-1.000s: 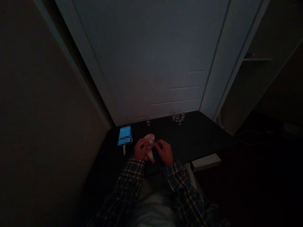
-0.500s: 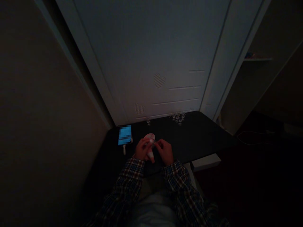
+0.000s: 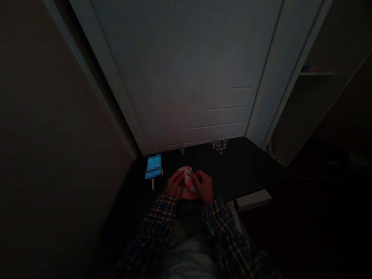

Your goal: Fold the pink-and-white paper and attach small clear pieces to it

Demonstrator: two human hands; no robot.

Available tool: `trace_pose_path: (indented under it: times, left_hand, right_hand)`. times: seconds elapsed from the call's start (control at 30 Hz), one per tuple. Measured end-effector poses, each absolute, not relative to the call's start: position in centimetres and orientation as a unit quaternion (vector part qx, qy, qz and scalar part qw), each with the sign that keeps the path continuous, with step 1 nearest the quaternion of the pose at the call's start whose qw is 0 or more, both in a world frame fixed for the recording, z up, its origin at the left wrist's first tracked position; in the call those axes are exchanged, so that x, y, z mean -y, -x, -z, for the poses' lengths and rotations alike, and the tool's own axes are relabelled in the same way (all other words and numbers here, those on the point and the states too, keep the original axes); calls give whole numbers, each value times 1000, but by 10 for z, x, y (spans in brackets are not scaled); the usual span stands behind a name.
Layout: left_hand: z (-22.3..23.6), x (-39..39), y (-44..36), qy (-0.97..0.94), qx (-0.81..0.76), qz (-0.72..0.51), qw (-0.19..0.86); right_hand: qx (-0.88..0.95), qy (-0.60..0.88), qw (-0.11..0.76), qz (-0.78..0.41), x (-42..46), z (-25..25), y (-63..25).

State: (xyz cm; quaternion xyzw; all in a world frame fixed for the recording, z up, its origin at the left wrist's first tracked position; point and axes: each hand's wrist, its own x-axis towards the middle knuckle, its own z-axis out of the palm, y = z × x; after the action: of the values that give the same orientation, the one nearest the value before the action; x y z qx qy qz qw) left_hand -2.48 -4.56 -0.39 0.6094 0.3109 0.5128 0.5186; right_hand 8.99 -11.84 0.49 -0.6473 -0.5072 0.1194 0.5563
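In dim light my left hand [image 3: 174, 185] and my right hand [image 3: 205, 187] are close together over a black table [image 3: 247, 166]. Both have their fingers curled around a small pale pink thing [image 3: 187, 182] held between them; its shape is too dark and blurred to name. My sleeves are plaid.
A lit blue phone screen [image 3: 153, 166] lies on the table to the left of my hands. Several small clear glasses [image 3: 219, 144] stand at the table's far edge, and one [image 3: 182, 148] stands apart. A white door [image 3: 186, 69] rises behind. A white box [image 3: 252, 198] sits at the table's right front.
My two hands have drawn closer together, and the pale pink thing now lies more across between them instead of sticking up from my left hand.
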Motion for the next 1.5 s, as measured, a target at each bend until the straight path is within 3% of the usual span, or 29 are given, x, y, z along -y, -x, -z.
trace_pose_path:
  times: [0.1,0.83,1.5]
  left_hand:
    - [5,45,25,-611,-306,-482,549]
    - [12,34,31,-648,-367,-457,486]
    - [-2,48,26,-588,-344,-481,552]
  right_hand:
    - [503,648,559,-122,119,-5,-91]
    - [541,625,544,-143,121,-6,-89]
    - [547,607,564,-120,120,-6,-89]
